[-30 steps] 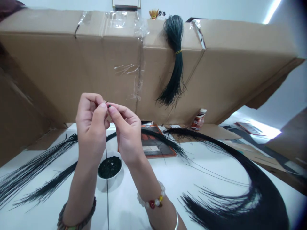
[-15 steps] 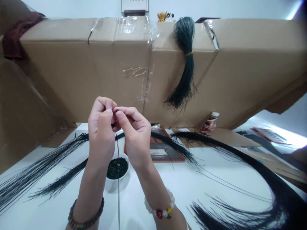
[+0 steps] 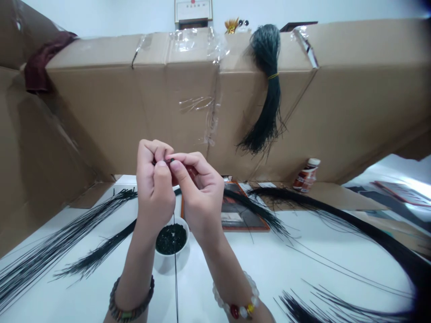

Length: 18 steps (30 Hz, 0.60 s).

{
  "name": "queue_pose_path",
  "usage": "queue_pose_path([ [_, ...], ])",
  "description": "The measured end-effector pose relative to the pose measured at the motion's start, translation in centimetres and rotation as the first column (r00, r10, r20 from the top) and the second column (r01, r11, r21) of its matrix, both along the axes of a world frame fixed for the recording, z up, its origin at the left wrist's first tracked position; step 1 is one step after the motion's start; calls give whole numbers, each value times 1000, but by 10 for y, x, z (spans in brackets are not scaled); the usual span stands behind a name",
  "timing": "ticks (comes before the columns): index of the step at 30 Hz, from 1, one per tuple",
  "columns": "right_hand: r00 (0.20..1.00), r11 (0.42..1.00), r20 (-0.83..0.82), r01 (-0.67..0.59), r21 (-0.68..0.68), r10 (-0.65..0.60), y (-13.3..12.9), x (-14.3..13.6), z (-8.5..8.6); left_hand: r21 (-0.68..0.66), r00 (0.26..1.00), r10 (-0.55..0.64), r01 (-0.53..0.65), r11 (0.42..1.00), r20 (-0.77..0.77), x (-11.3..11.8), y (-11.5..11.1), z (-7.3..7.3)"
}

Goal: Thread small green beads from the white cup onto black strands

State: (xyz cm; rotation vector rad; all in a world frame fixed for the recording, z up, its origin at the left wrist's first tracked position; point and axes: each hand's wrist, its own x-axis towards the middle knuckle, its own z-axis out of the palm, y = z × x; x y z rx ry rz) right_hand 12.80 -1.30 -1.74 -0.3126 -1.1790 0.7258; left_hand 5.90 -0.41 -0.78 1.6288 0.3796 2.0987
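Observation:
My left hand (image 3: 155,184) and my right hand (image 3: 204,195) meet fingertip to fingertip above the table. Between my right thumb and forefinger sits a small dark piece (image 3: 172,160), too small to name surely. A thin black cord (image 3: 175,278) hangs from between the hands down toward me. My left fingers are curled closed on its upper part, which they mostly hide. Below the hands stands a white bowl (image 3: 186,223) filled with small blackish-green pieces (image 3: 171,240). Bracelets circle both wrists.
Bundles of black cords lie at left (image 3: 87,229) and right (image 3: 340,217) on the white table (image 3: 249,264). Another tied bundle (image 3: 272,94) hangs over the cardboard wall (image 3: 161,107). A white-capped bottle (image 3: 306,175) and an orange-framed panel (image 3: 244,222) are at the back.
The whole view has shifted, so the scene sits further right. My left fingers have curled in more tightly around the cord, while the right pinch stays on the small dark piece.

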Motion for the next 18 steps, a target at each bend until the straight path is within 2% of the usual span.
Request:
queue_pose_path([
  [4,1000,1000,4,5,-7,-5,-1,1,0,43,1000,13,-11,999,-28,-1,4,-2],
  [10,999,999,-34,-29,-21,28,-1,1,1,104,984,127,-114,988,-122,-4,7,-2],
  [18,999,999,-41,0,45,2,4,1,0,139,969,189,-168,976,-157,-6,7,-3],
])
